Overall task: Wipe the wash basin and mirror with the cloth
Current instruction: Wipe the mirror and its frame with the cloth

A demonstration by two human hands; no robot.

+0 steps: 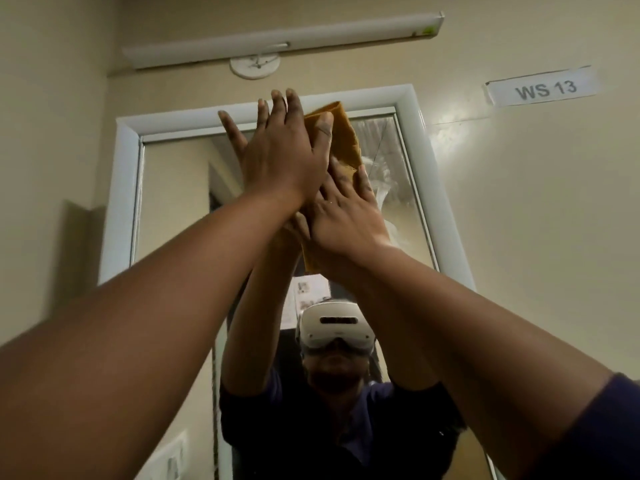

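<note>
Bare glass of the white-framed wall mirror lies free left of the hands; its raised frame bounds it above.

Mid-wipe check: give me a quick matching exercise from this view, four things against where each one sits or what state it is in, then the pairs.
Things:
1. cloth
2. left hand
3. wall label
4. tube light

Places or states:
A. stuck on the wall, right of the mirror, reading WS 13
B. mounted above the mirror frame
C. mustard yellow, pressed against the upper glass
D. fingers straight, flat at the top of the mirror

Pairs: 1-C, 2-D, 3-A, 4-B
</note>
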